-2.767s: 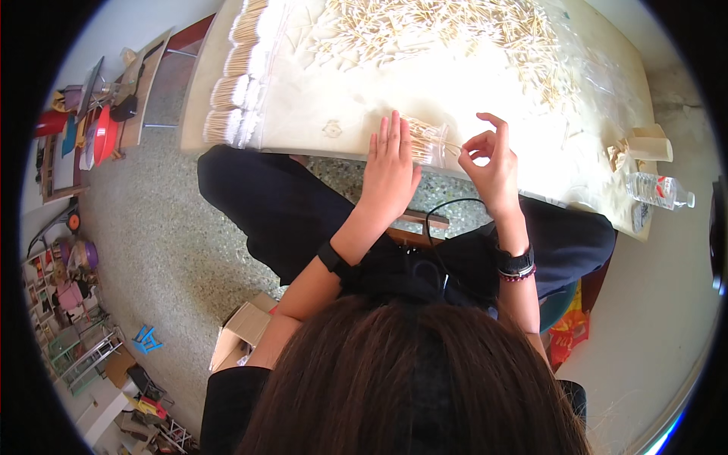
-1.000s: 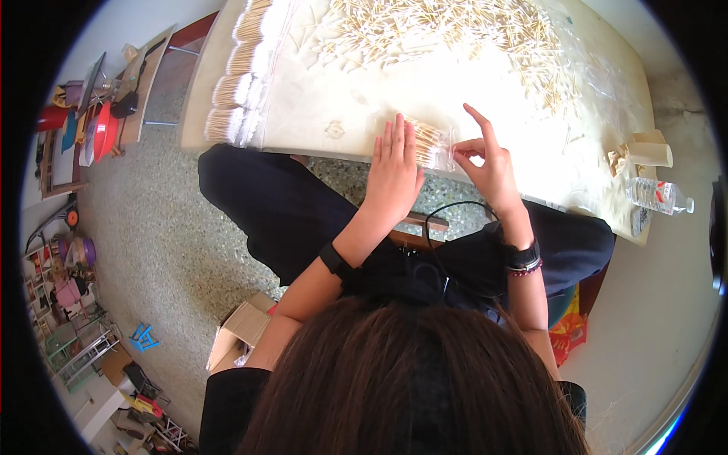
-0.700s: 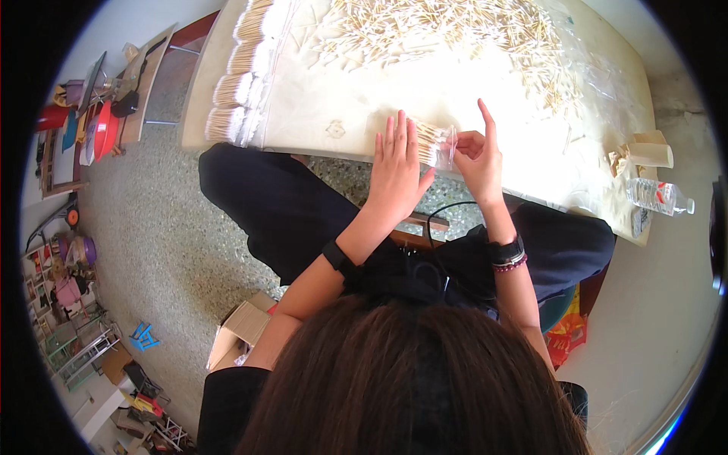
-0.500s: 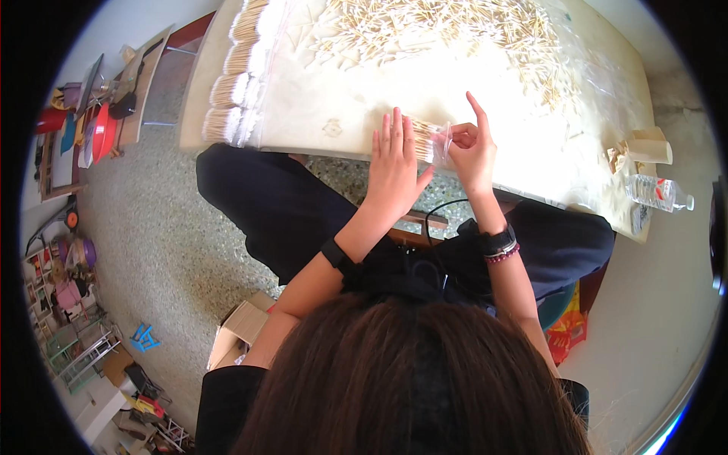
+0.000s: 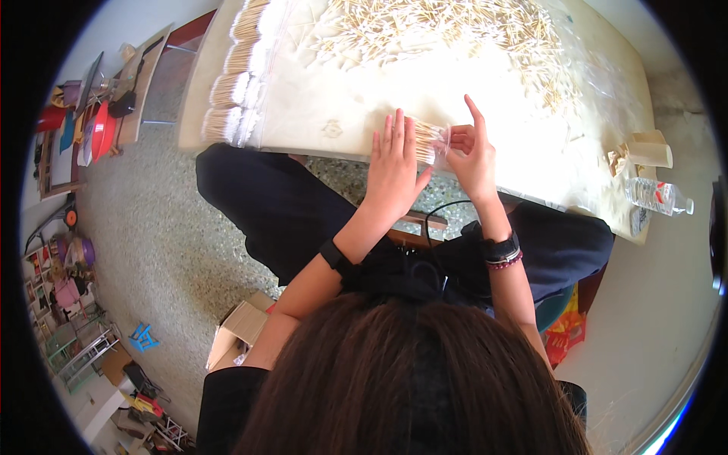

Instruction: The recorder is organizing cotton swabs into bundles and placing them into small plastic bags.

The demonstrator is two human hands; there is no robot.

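Note:
A bundle of cotton swabs (image 5: 426, 140) in a clear plastic bag lies near the table's front edge. My left hand (image 5: 393, 163) rests flat on the bundle's left part, fingers stretched out and together, thumb apart. At the bundle's right end, my right hand (image 5: 475, 155) pinches the mouth of the clear bag (image 5: 444, 139) between thumb and curled fingers, its index finger pointing up and away. The left palm hides part of the bundle. Loose cotton swabs (image 5: 455, 30) are heaped across the far side of the table (image 5: 334, 106).
Packed swab bundles (image 5: 233, 91) form a column along the table's left side. At the right edge lie a clear water bottle (image 5: 658, 196) and a tan paper cup (image 5: 651, 148). An open cardboard box (image 5: 241, 327) stands on the floor, with a small blue stool (image 5: 142, 336) further left.
My right hand has shifted very slightly at the bag's mouth, its fingers straightening a little. My left hand stays on the bundle, almost unmoved.

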